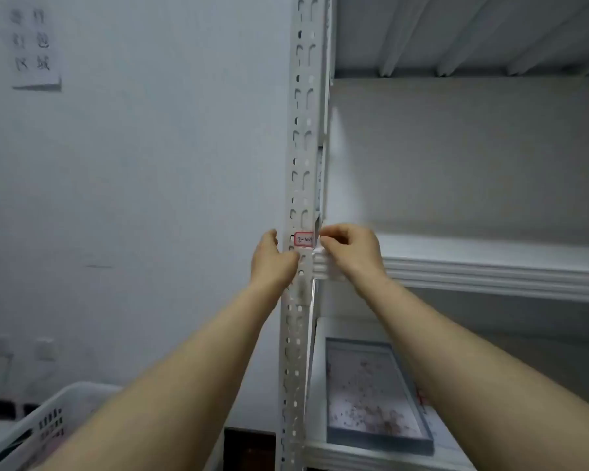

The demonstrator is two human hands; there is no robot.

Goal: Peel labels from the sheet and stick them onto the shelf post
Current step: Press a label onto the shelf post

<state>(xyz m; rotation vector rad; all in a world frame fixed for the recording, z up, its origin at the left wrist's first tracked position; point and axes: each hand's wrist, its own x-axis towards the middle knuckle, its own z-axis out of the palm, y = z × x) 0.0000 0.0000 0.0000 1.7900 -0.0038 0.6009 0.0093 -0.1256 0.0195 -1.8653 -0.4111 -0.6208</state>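
Note:
A white perforated shelf post (pixel 303 147) runs up the middle of the head view. A small white label with a red border (pixel 303 239) sits on the post at hand height. My left hand (pixel 272 258) is against the post's left side, thumb pressed on the post just under the label. My right hand (pixel 349 249) is on the right of the post, its curled fingers pinching the label's right end where it wraps round the post's corner. The label sheet is not in view.
A white shelf board (pixel 490 273) runs right from the post, another above. On the lower shelf lies a grey-framed tray (pixel 371 392). A white slotted basket (pixel 45 426) stands at lower left. A paper notice (pixel 34 52) hangs on the wall.

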